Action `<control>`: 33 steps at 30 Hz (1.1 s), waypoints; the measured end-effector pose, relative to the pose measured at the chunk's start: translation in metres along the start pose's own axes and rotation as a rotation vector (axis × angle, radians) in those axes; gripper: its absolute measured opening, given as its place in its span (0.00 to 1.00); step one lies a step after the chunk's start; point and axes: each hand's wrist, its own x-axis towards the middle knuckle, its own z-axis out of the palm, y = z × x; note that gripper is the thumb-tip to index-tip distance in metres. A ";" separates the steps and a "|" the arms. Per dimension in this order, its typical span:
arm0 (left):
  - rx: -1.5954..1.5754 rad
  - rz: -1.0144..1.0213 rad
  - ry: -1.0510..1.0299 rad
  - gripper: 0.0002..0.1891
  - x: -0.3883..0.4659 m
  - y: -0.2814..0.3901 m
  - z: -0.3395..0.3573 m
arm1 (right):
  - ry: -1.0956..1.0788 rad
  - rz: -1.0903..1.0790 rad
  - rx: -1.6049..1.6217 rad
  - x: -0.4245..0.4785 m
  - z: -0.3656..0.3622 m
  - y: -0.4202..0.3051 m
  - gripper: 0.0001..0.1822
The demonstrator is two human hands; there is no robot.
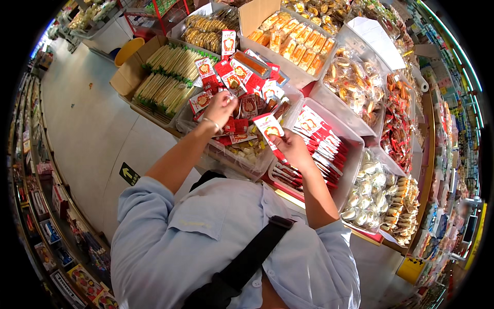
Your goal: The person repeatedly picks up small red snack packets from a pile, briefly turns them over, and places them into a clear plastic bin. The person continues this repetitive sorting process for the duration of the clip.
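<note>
My right hand (pixel 294 150) grips a red and white snack packet (pixel 269 129) by its lower edge, in front of a plastic bin. Behind that hand, similar packets stand in neat rows in a translucent plastic bin (pixel 353 154). My left hand (pixel 220 110) is over a pile of loose red and white packets (pixel 231 75), its fingers curled together; whether it pinches anything is unclear. The pile fills another clear bin (pixel 287 154), where pale wrapped pieces (pixel 247 150) show beneath the packets.
A cardboard box of pale sticks (pixel 166 77) stands to the left. Farther back are bins of wrapped orange-topped cakes (pixel 297 38) and round biscuits (pixel 210 29). Wrapped white buns (pixel 368 189) lie at the right. A shelf of goods (pixel 50 216) runs along the left aisle floor (pixel 88 127).
</note>
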 end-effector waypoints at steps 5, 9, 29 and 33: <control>0.445 -0.043 0.369 0.26 0.044 -0.110 0.015 | 0.035 0.092 0.586 -0.002 0.011 -0.010 0.12; -0.118 -0.263 0.190 0.22 0.029 -0.072 0.012 | 0.116 0.153 1.023 -0.004 0.013 -0.008 0.10; -0.922 0.098 0.035 0.19 -0.065 0.065 0.049 | 0.205 0.038 1.063 -0.002 0.034 -0.040 0.11; -0.905 -0.078 0.004 0.23 -0.064 0.074 0.030 | 0.373 0.067 1.352 -0.002 0.017 -0.034 0.11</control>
